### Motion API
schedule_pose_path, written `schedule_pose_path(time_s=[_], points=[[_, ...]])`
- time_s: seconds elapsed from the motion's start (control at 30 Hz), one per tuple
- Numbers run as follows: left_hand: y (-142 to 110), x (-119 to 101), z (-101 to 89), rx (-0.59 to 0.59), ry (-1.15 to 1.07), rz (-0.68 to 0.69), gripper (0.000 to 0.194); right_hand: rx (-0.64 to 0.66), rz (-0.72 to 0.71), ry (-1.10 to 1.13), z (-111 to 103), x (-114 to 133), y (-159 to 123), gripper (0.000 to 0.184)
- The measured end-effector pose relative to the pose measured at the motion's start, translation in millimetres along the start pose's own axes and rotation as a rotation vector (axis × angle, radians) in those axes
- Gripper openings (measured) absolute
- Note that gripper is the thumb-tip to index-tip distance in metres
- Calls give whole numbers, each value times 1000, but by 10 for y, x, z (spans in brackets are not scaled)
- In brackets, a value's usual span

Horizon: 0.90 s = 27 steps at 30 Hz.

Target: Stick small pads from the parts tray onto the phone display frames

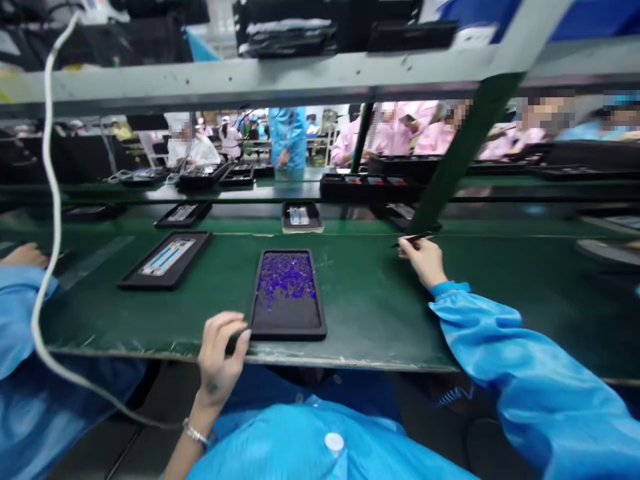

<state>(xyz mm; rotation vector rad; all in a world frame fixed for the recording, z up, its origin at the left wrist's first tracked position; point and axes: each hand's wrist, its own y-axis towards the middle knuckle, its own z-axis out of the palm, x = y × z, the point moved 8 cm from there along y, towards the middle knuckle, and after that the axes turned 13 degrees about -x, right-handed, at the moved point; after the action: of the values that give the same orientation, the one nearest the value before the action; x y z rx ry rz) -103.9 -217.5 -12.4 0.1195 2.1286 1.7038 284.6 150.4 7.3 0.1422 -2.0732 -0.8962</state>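
A black tray (pixel 287 327) stands on the green bench in front of me, its far part covered with many tiny purple-blue pieces (pixel 290 273). Beside its near left corner is my left hand (pixel 220 353), fingers bent and thumb apart, with nothing visible held. Further right, my right hand (pixel 425 260) pinches a slim black tweezers-like tool (pixel 419 237) above the bench; blur hides its exact shape. To the left of the purple pieces lies another black tray (pixel 150 281) holding a silver-grey flat part with blue strips (pixel 167 256).
Small black trays with flat parts, such as one tray (pixel 303 225), line the back of the green bench (pixel 370 300). A green post (pixel 465 153) rises behind my right hand. A white cable (pixel 53 193) hangs at left, near a co-worker's hand (pixel 25 255). Overhead runs a shelf beam (pixel 300 77).
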Motion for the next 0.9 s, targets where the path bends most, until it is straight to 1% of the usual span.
schedule_pose_path(time_s=[0.03,0.1,0.2,0.3,0.33,0.37,0.4,0.47,0.53,0.57,0.6,0.63,0.67,0.7,0.73,0.8,0.83,0.9], points=[[-31,-20,-53,-84,-10,29,16,31,41,2,9,-50,5,30],[-101,-62,-80,-170,-29,93,20,72,107,8,14,-130,7,31],[-183,-121,-40,-217,-50,174,21,100,148,7,6,-193,-5,32],[-242,-94,-53,-278,-32,173,20,124,145,-3,6,-192,-36,33],[-253,-70,-53,-271,-34,173,19,130,134,-6,7,-175,-50,33],[-253,-37,-40,-236,-46,173,19,137,117,-7,11,-145,-69,33],[-235,4,-5,-169,-67,169,17,143,93,-6,18,-103,-92,33],[-143,94,122,27,-103,162,13,159,19,-2,44,28,-163,33],[46,158,307,230,-108,173,12,176,-87,6,82,221,-280,33],[179,158,428,318,-103,206,13,182,-155,11,99,342,-359,33],[330,119,571,391,-111,271,12,194,-232,20,118,480,-458,32],[504,99,754,453,-105,299,13,209,-316,30,132,629,-574,31],[678,50,975,509,-110,346,14,229,-406,41,143,784,-706,29],[823,-49,1231,569,-134,447,16,259,-507,53,153,943,-854,27],[943,-132,1539,645,-130,529,18,302,-617,66,162,1101,-1017,24],[1162,-277,2212,735,-124,602,17,381,-824,91,153,1364,-1334,20],[1232,-359,2567,772,-119,630,16,404,-908,101,135,1459,-1464,18],[1295,-543,3269,835,-99,669,17,420,-1021,116,99,1574,-1646,15]])
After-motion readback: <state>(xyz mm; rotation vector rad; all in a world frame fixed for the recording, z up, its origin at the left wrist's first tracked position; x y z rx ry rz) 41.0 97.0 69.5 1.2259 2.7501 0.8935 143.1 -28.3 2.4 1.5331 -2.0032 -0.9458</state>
